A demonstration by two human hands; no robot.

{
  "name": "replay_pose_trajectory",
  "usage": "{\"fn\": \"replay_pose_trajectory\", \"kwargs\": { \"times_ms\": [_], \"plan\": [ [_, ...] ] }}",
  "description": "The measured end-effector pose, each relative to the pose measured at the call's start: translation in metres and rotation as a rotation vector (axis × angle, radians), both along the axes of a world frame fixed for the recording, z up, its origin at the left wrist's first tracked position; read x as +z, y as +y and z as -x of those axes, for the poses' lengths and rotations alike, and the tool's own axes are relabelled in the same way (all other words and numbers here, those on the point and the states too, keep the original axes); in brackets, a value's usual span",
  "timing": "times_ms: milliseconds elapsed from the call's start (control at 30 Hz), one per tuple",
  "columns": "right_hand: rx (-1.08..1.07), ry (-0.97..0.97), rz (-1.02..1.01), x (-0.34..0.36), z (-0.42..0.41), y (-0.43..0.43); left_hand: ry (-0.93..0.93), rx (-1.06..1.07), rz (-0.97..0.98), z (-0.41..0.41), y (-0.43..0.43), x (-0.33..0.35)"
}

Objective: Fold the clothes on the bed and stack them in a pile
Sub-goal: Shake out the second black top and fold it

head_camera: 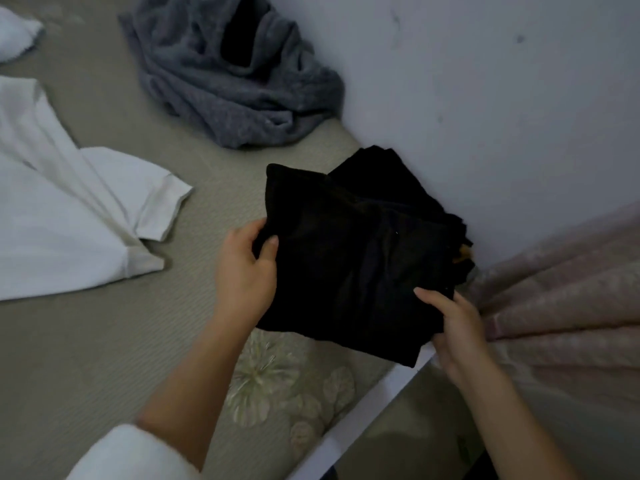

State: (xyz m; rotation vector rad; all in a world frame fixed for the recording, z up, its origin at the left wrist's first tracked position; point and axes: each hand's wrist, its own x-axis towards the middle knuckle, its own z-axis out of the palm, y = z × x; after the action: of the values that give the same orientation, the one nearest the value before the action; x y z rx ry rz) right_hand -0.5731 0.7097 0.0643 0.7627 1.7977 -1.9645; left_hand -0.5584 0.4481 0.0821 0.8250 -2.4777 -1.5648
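A folded black garment [349, 258] is held over the right edge of the bed [104, 341], next to the wall. My left hand [244, 271] grips its left edge, thumb on top. My right hand [453, 323] grips its lower right corner. More black cloth [381, 168] shows behind it against the wall; whether this is a separate folded piece I cannot tell. A white T-shirt [69, 220] lies spread out at the left. A crumpled grey fleece garment [228, 81] lies at the back, with something black inside it.
The white wall [485, 98] runs along the bed's right side. A pink curtain [561, 306] hangs at the lower right. A white bed frame rail [363, 420] borders the floral mattress edge. Another white cloth [14, 32] lies at the far left corner.
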Motion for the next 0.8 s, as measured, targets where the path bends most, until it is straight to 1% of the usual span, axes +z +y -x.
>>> {"fn": "replay_pose_trajectory", "kwargs": {
  "times_ms": [167,233,333,400,433,500,600,733,800],
  "plan": [
    [-0.191,-0.056,0.089,-0.023,0.033,0.020,0.068,-0.217,0.072,0.098,0.024,0.010],
    [-0.230,-0.070,0.120,-0.033,0.042,0.022,0.094,-0.234,0.122,0.130,0.032,0.007],
    [-0.287,-0.052,0.134,-0.044,0.055,0.025,0.150,-0.188,0.173,0.172,0.046,-0.003],
    [-0.301,-0.055,0.040,-0.052,0.062,0.024,0.149,-0.178,0.208,0.189,0.054,-0.017],
    [-0.298,-0.066,-0.041,-0.056,0.064,0.024,0.111,-0.217,0.264,0.192,0.058,-0.028],
    [-0.289,-0.097,-0.168,-0.064,0.064,0.021,-0.022,-0.338,0.416,0.182,0.064,-0.050],
    [-0.299,-0.103,-0.237,-0.070,0.063,0.017,-0.146,-0.472,0.584,0.148,0.067,-0.080],
    [-0.397,-0.049,-0.377,-0.074,0.061,0.015,-0.229,-0.642,0.673,0.122,0.067,-0.108],
    [-0.361,-0.051,-0.462,-0.078,0.061,0.012,-0.254,-0.695,0.684,0.124,0.065,-0.111]
  ]
}}
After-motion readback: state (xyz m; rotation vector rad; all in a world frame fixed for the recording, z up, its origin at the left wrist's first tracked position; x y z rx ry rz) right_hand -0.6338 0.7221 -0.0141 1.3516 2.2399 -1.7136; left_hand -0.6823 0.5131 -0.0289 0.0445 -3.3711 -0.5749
